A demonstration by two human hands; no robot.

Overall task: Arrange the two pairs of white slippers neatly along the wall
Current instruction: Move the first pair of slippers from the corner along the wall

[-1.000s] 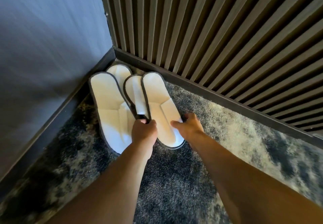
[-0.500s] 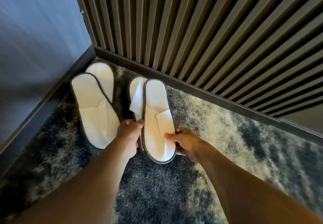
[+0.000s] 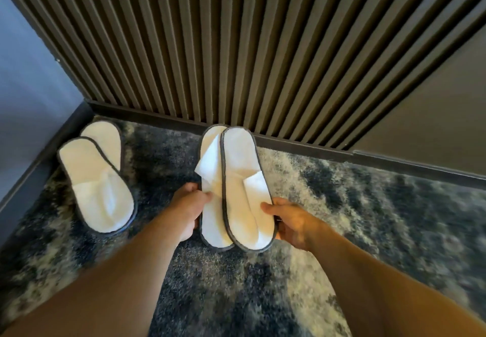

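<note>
Overlapped slipper pair [image 3: 238, 192] mid-carpet nr slatted wall [image 3: 236, 47], pinched betw both hands, left hand [image 3: 188, 207] closed on left edge, right hand [image 3: 292, 221] gripping right edge, 2nd pair [image 3: 97, 178] lying in corner, apart, on mottled carpet [image 3: 368, 205]

One pair of slippers [image 3: 236, 186], overlapping, lies between the fingers [image 3: 202, 196] of both hands, toes toward the slatted wall [image 3: 236, 47]. The other pair [image 3: 96, 178] lies on the carpet [image 3: 368, 205] well left of the fingers, in the corner.
</note>
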